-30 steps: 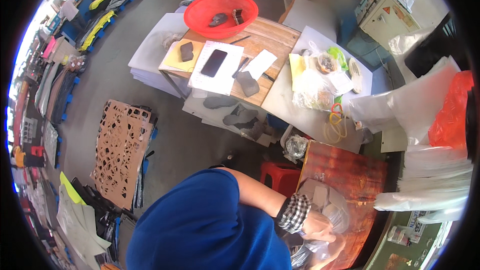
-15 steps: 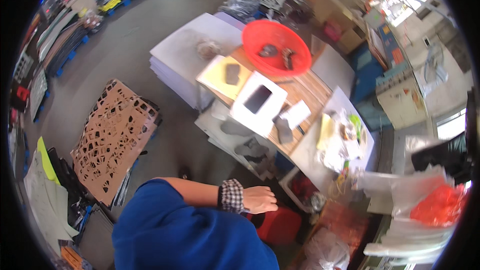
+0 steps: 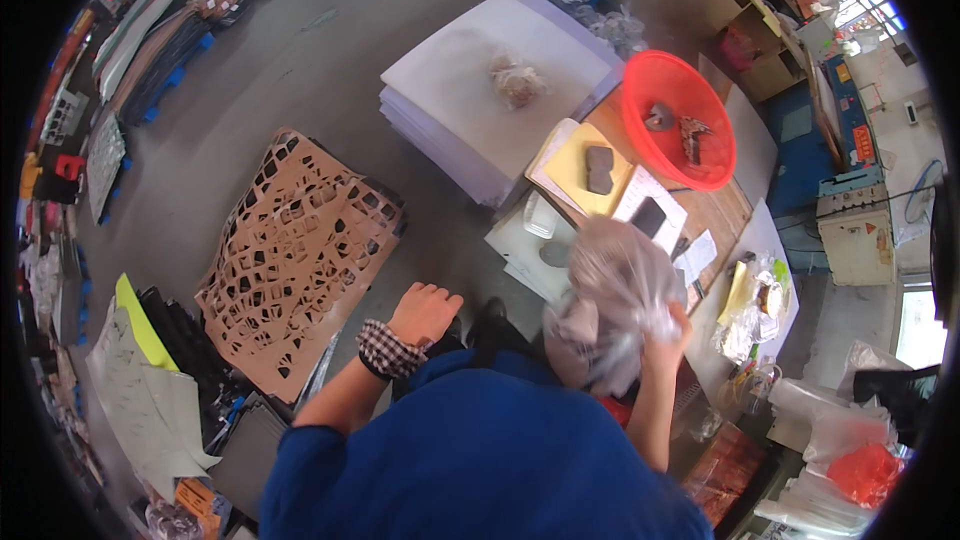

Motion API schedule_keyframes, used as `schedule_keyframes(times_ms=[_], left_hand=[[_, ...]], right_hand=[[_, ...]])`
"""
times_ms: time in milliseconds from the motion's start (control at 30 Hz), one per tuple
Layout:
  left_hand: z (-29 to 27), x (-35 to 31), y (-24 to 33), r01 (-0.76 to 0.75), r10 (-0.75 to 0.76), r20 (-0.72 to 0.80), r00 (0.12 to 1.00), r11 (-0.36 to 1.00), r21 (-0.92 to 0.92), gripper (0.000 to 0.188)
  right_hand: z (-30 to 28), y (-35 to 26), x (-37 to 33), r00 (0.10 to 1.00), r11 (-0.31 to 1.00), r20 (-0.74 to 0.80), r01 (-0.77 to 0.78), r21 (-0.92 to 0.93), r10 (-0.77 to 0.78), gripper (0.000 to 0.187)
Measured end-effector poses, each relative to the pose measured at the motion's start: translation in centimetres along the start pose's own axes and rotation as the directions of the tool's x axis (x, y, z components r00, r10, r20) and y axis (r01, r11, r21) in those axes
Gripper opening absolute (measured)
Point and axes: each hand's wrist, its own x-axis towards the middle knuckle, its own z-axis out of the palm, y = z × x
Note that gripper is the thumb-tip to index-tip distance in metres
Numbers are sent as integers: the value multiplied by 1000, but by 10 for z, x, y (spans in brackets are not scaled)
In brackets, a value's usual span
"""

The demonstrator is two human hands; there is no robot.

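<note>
My right hand (image 3: 668, 338) grips the gathered neck of a clear plastic bag (image 3: 608, 305). The bag bulges with brownish-grey pieces that I cannot make out and is lifted in front of the table's near edge. My left hand (image 3: 424, 314), with a checkered cuff at the wrist, is held out to the left of the bag, palm down. Its fingers are loosely bent, with nothing visible in them. Beyond the bag, on the wooden table (image 3: 742, 212), lie a notebook with a yellow page (image 3: 572, 168), a dark flat piece (image 3: 599, 170) and a phone (image 3: 649, 218).
A red basin (image 3: 690, 70) with a few items stands on the table. Left of it rises a stack of white sheets (image 3: 450, 55) bearing a small plastic bag (image 3: 518, 86). Brown cut-out sheets (image 3: 300, 260) lie low at the left. Plastic bags (image 3: 825, 420) crowd the right.
My right hand and the filled bag have come into view, the bag raised before the table. My left hand has moved left, away from the red object by the table. The view has shifted.
</note>
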Motion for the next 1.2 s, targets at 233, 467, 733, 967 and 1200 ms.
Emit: schedule_keyframes(times_ms=[233,467,733,967,1200], left_hand=[[-5,-32,-52,429,-448,-61,892,881,-198,21],[-21,-15,-99,834,-811,204,549,517,-192,27],[-37,39,-154,832,-811,226,540,472,-293,28],[-28,46,-201,752,-666,363,652,630,-195,31],[-33,82,-264,418,-376,461,804,908,12,33]], right_hand=[[229,-20,172,900,900,391,-321,294,193,32],[448,-4,326,891,988,441,146,-54,-107,33],[508,56,330,588,872,804,346,-346,85,58],[374,110,191,405,864,850,225,-450,337,39],[249,122,95,758,694,381,-128,-709,530,45]])
